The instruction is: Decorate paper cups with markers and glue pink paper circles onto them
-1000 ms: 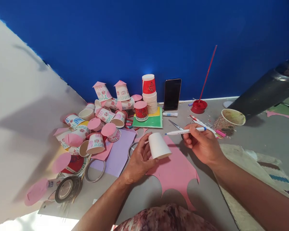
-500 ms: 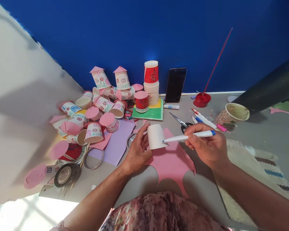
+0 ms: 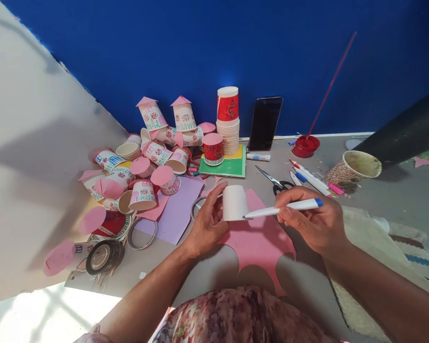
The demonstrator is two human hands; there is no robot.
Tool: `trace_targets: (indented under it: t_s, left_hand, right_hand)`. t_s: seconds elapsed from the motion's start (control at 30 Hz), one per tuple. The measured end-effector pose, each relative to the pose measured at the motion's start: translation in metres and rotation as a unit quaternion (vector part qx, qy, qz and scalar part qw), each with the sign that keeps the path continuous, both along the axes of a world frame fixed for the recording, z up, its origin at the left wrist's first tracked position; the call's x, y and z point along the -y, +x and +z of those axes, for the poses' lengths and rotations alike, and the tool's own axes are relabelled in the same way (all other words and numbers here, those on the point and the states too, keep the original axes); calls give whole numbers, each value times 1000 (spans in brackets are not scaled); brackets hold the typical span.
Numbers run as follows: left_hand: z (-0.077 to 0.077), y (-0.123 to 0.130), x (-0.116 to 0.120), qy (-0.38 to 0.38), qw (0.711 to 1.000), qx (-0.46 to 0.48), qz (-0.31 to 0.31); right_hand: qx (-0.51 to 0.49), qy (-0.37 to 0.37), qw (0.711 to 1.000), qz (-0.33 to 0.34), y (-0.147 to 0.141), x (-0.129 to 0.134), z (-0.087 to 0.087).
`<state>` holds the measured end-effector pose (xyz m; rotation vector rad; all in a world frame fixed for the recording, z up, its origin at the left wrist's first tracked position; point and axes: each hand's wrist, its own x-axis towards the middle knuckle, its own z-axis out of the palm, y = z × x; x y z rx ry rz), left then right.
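Upside down, a plain white paper cup (image 3: 234, 202) is held from its left side by my left hand (image 3: 208, 227). My right hand (image 3: 312, 219) is closed around a white felt-tip pen (image 3: 296, 206) with a blue end cap. The pen's blue tip is at the lower right of the cup, close to its rim; whether it touches cannot be made out. Beneath both hands lies a pink paper sheet (image 3: 257, 238) with round pieces cut from its edge.
Decorated cups (image 3: 143, 195) with pink paper tops are heaped at left. A cup stack (image 3: 228, 136), a phone (image 3: 265, 124) and a glue stick (image 3: 258, 156) stand or lie behind. Scissors (image 3: 280, 186), several pens (image 3: 311, 178) and a patterned cup (image 3: 353, 169) are at right; tape rolls (image 3: 143, 233) at left.
The pen tip has moved slightly down toward the cup's rim. The cup is held a little more upright. The whole view has shifted slightly.
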<state>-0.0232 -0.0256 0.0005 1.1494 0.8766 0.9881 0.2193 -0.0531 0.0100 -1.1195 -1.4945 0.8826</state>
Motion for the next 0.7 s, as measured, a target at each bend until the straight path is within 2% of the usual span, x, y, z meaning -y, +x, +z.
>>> trace_targets:
  t_s: [0.5,0.7]
  left_hand:
    - [-9,-5,-3,43,998,-31,-36]
    - [-9,-5,-2,44,997,-34,-43]
  right_hand:
    - [-7,8,1000,16,-2,-3,7]
    - [-14,-7,1000,8,-1,-3,4]
